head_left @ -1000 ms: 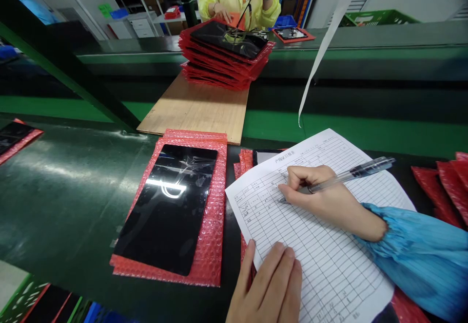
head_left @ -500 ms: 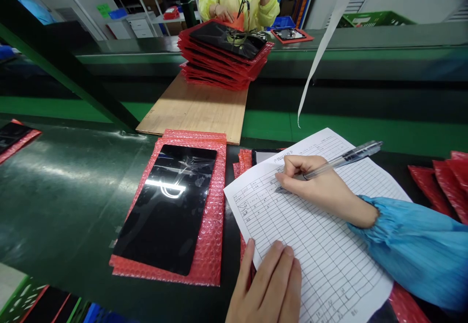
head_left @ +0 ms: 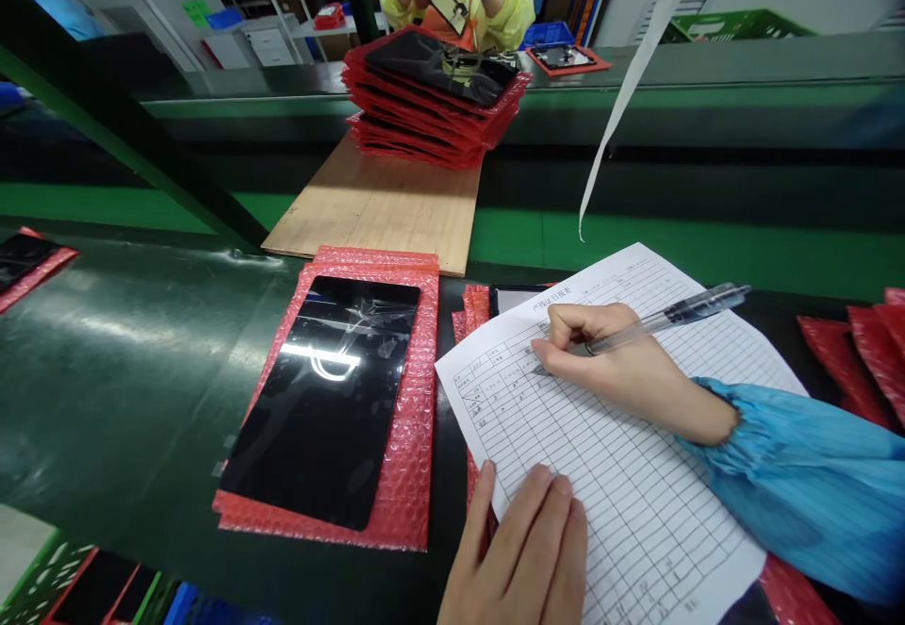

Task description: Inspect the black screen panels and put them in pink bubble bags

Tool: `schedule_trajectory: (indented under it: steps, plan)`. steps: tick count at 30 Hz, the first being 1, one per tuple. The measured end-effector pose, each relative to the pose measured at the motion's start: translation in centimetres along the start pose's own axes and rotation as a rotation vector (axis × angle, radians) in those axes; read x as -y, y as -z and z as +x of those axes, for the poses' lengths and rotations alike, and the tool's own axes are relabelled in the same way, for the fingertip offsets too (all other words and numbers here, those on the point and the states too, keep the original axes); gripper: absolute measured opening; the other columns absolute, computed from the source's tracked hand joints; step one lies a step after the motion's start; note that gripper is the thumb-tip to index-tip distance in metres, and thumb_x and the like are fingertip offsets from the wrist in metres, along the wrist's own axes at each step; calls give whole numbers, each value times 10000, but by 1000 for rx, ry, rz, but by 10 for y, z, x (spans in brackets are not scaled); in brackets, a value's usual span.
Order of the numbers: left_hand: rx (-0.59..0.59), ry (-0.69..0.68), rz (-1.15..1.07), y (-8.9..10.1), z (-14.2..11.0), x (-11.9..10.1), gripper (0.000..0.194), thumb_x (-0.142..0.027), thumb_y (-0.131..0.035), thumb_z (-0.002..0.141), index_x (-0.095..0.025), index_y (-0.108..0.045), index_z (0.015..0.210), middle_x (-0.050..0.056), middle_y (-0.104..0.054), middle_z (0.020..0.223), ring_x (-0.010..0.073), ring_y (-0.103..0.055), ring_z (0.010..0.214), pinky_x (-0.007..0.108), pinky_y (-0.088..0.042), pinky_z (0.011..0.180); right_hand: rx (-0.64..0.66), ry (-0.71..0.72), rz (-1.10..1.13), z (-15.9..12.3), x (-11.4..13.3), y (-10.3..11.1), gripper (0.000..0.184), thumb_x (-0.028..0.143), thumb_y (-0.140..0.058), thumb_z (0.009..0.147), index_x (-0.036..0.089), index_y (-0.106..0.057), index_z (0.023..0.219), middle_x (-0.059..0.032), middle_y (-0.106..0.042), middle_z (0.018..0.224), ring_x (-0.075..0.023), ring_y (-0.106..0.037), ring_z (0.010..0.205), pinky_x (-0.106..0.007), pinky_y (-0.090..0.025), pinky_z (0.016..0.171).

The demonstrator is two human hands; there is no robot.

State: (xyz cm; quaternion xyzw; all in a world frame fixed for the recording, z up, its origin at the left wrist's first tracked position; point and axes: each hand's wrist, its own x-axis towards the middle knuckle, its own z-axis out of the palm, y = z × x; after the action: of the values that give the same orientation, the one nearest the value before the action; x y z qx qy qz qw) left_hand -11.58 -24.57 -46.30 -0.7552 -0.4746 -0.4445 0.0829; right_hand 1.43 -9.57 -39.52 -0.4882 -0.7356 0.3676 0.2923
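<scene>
A clear pen (head_left: pixel 665 318) is pinched in my right hand (head_left: pixel 615 356), its tip on a sheet of paper (head_left: pixel 608 455) printed with a grid and some handwritten marks. Flat on the sheet's lower left edge lies my left hand (head_left: pixel 523 550), fingers stretched out. Beneath the paper, red bubble bags (head_left: pixel 475 301) and part of a dark-framed panel (head_left: pixel 515 300) stick out. Left of the sheet, a black glass panel (head_left: pixel 329 399) with film on it rests on red bubble wrap bags (head_left: pixel 414 474).
A tall stack of panels in red bubble bags (head_left: pixel 431 125) stands beyond a wooden board (head_left: pixel 382 205). Behind it, a person in yellow (head_left: pixel 509 3) holds a part. More red bags (head_left: pixel 848 352) lie right; a green crate (head_left: pixel 49 578) sits lower left. A white strip (head_left: pixel 629 88) hangs down.
The pen has tilted slightly in my right hand, which stays at nearly the same spot on the sheet. The person across has raised a flat part in the hands.
</scene>
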Motion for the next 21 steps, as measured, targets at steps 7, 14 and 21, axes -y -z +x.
schedule_trajectory:
  steps: [7, 14, 21]
  plan:
    - [13, -8, 2, 1, 0, 1, 484, -296, -239, 1001, -138, -691, 930, 21, -732, 972, 159, -619, 1070, 420, -318, 1127, 3, -7, 16, 0, 1, -1, 311, 163, -569, 714, 205, -334, 515, 61, -355, 486, -82, -315, 481, -239, -265, 443]
    - [61, -15, -14, 5, -1, 2, 400, -179, -278, 965, -127, -675, 970, 37, -723, 1011, 167, -602, 1108, 430, -288, 1140, -15, -69, 205, 1, 1, 6, 327, 171, -600, 735, 199, -372, 503, 57, -396, 478, -75, -336, 463, -230, -259, 432]
    - [172, -81, -4, 25, 13, 5, 419, -382, -363, 946, -91, -637, 1073, 115, -676, 1129, 234, -511, 1234, 463, -220, 1154, -299, -107, 616, -16, 20, 40, 370, 181, -662, 773, 184, -404, 507, 43, -398, 472, -66, -338, 461, -246, -194, 440]
